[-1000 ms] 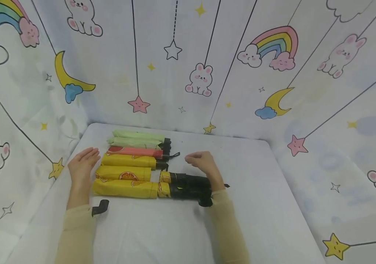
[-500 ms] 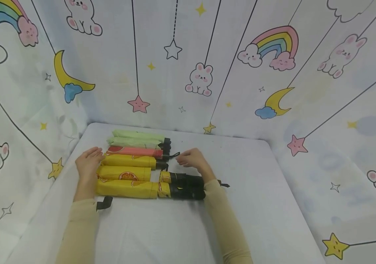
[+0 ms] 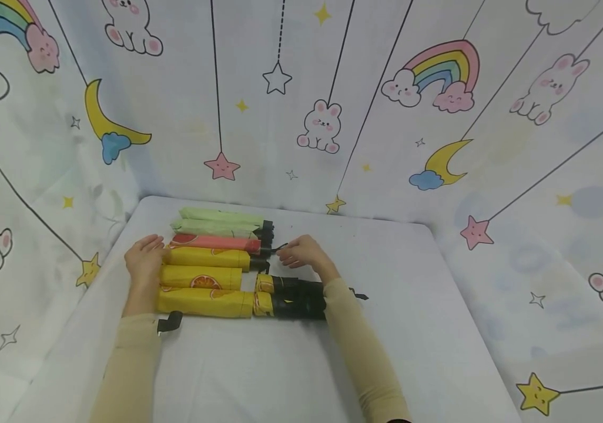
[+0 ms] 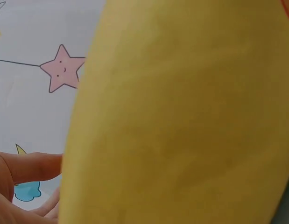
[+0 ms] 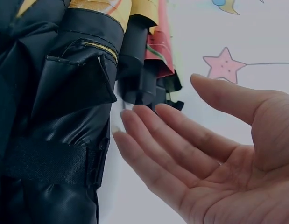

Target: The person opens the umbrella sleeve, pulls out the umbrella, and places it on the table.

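Where a white-covered table (image 3: 418,329) with rounded far corners met printed walls (image 3: 386,147), a person in tan sleeves (image 3: 367,364) had one hand at either side of a row of folded umbrellas (image 3: 201,257). The row lay flat across the left and middle of the surface: two pale green ones (image 3: 222,227) at the back, a red one (image 3: 217,242) next, then three yellow ones (image 3: 196,301) toward the person. Just right of the two nearest yellow ones, two black bundles (image 3: 298,308) with yellow ends lay in line with them. The left hand (image 3: 144,255) was by the left ends of the yellow ones, fingers extended, partly hidden behind yellow fabric in its wrist view; whether they touched it could not be told. The right hand (image 3: 304,251) held nothing, its thumb well apart from loosely bent fingers, near the black handles (image 5: 132,49). A black device (image 3: 170,322) jutted from the left cuff. Across the pale walls, rainbows (image 3: 441,61), rabbits (image 3: 322,126), crescent moons (image 3: 444,167) and stars (image 3: 222,167) were pictured, many on drawn strings.
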`<control>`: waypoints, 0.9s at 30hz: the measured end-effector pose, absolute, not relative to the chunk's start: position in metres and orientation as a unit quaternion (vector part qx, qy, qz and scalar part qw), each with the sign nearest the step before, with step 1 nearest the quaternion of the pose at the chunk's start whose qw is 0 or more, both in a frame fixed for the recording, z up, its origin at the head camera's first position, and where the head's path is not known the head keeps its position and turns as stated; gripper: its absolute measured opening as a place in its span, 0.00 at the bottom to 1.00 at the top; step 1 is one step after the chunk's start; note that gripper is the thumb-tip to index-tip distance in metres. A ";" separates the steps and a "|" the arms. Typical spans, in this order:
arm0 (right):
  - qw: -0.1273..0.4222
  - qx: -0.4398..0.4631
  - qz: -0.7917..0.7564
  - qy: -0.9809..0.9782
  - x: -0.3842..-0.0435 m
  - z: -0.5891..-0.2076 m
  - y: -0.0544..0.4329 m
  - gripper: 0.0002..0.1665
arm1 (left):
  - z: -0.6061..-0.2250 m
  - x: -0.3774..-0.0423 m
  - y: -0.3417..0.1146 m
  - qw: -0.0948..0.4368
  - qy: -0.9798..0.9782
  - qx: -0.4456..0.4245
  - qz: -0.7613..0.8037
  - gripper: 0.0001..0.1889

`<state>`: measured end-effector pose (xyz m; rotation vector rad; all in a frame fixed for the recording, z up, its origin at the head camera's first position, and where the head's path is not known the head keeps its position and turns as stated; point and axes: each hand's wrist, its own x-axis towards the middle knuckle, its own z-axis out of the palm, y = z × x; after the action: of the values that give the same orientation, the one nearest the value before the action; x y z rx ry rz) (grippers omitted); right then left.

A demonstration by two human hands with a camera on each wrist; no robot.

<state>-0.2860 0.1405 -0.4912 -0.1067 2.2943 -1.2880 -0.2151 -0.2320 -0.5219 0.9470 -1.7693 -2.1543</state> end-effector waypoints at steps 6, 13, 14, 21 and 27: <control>0.266 -0.043 -0.461 0.846 -0.289 -0.492 0.131 0.18 | -0.530 -0.216 -0.234 0.103 -0.621 0.326 -0.705 0.35; 0.277 -0.047 -0.443 0.852 -0.292 -0.500 0.123 0.19 | -0.533 -0.217 -0.233 0.104 -0.616 0.332 -0.707 0.35; 0.277 -0.050 -0.439 0.853 -0.293 -0.501 0.122 0.19 | -0.532 -0.217 -0.233 0.104 -0.612 0.332 -0.710 0.35; 0.278 -0.047 -0.434 0.856 -0.294 -0.509 0.116 0.21 | -0.533 -0.216 -0.233 0.095 -0.613 0.332 -0.711 0.34; 0.317 -0.025 -0.467 0.825 -0.294 -0.513 0.108 0.20 | -0.532 -0.213 -0.232 0.106 -0.610 0.335 -0.711 0.33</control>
<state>-0.2935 0.1080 -0.5127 -0.0668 2.1726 -1.2291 -0.2132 -0.2324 -0.5317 0.9873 -1.7955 -2.0932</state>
